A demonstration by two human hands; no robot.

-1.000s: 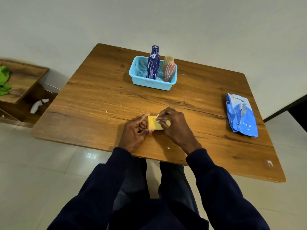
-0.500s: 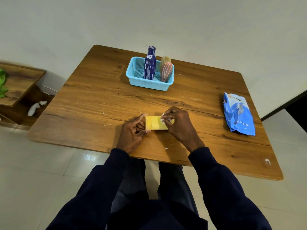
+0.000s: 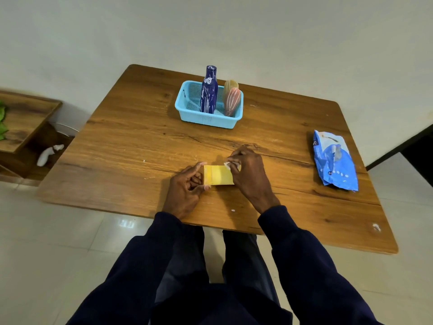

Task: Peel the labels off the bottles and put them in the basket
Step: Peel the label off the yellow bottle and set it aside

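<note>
Item 1. Brown wood-grain table (image 3: pixel 131 146), rounded corners, seen from above by a seated person in dark navy sleeves (image 3: pixel 145 266).

Item 2. Yellow flat-sided bottle (image 3: pixel 219 175), lying on its side on the table near the front edge, between the 2 hands. A slightly darker band crosses its left end. Its right end is hidden under the right hand.

Item 3. Left hand (image 3: pixel 185 191), resting on the table at the bottle's left end. The fingers are curled inward, with the thumb and forefinger closed against that end, holding it.

Item 4. Right hand (image 3: pixel 249 174), lying over the bottle's right end. The fingertips are drawn tightly together and pinch a small white label scrap (image 3: pixel 228 164) at the bottle's far upper edge. Whether the scrap remains stuck to the bottle cannot be told.

Item 5. Light blue perforated plastic basket (image 3: pixel 206 118), at the far middle of the table, well apart from the hands. It holds 3 bottles:
- 1 dark blue narrow-necked bottle (image 3: pixel 209 90), upright at the centre, streaked with white residue.
- 1 pink ribbed bottle (image 3: pixel 233 102), leaning at the right side.
- 1 beige bottle (image 3: pixel 230 84), just behind the pink one and mostly hidden by it.

Item 6. Blue-and-white crinkled plastic packet (image 3: pixel 334 160), lying flat near the table's right edge.

Item 7. Small white flecks (image 3: pixel 233 210), scattered on the table around the hands.

Item 8. Low wooden shelf unit (image 3: pixel 25 116), on the floor left of the table, with a white object (image 3: pixel 48 154) on its lower level and something green (image 3: pixel 2 123) at the frame edge.
</note>
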